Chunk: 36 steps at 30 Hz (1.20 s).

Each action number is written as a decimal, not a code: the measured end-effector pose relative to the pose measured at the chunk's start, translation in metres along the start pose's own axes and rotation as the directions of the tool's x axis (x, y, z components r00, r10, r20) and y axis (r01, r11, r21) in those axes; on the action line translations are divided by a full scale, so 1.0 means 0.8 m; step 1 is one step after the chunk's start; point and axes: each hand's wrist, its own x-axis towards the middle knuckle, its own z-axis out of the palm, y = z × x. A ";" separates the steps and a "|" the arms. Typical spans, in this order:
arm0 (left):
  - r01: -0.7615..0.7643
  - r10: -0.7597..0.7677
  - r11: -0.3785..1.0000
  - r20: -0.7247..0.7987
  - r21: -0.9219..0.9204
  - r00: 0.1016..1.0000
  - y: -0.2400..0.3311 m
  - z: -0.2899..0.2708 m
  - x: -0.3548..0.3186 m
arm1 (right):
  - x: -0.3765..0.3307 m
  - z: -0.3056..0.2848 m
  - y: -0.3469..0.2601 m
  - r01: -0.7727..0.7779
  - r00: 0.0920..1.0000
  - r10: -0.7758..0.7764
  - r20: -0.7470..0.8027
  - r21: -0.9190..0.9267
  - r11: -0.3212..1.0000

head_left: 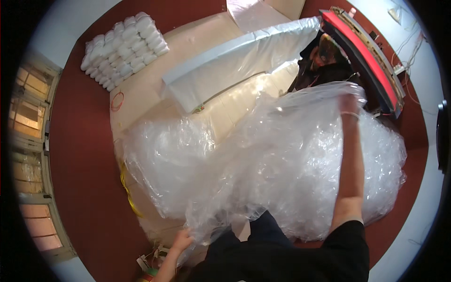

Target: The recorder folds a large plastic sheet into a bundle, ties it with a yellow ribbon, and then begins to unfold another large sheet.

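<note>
A big crumpled heap of clear plastic film (291,160) spreads across the middle and right, in front of my legs. At its near left edge, my left hand (182,239) is closed on a bit of the film. My right arm stretches far forward over the heap. My right hand (349,104) is at the film's far right edge, where the film rises around it. Motion blur and film hide its fingers. Another loose part of the film (164,155) lies to the left, over a pale floor covering.
A long low block under silvery sheeting (244,51) stands beyond the film. White stuffed packs (124,51) are stacked at the far left. Far right, a red-topped table (361,56) stands near dark bags (324,68). A yellow strap (128,190) lies left, and windows (35,127) line the left wall.
</note>
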 end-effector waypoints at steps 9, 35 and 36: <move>-0.295 0.206 0.748 0.214 0.595 0.955 0.191 -0.023 0.141 | -0.158 -0.160 -0.389 -0.139 0.935 0.062 0.349 0.200 0.970; -0.854 0.820 0.510 0.358 -0.101 0.447 0.310 0.211 0.018 | -0.403 -0.123 -0.020 -0.077 0.782 0.533 0.322 -0.800 0.596; -0.843 0.815 0.530 0.333 -0.096 0.474 0.306 0.210 0.017 | -0.400 -0.107 -0.010 -0.111 0.828 0.509 0.234 -0.823 0.558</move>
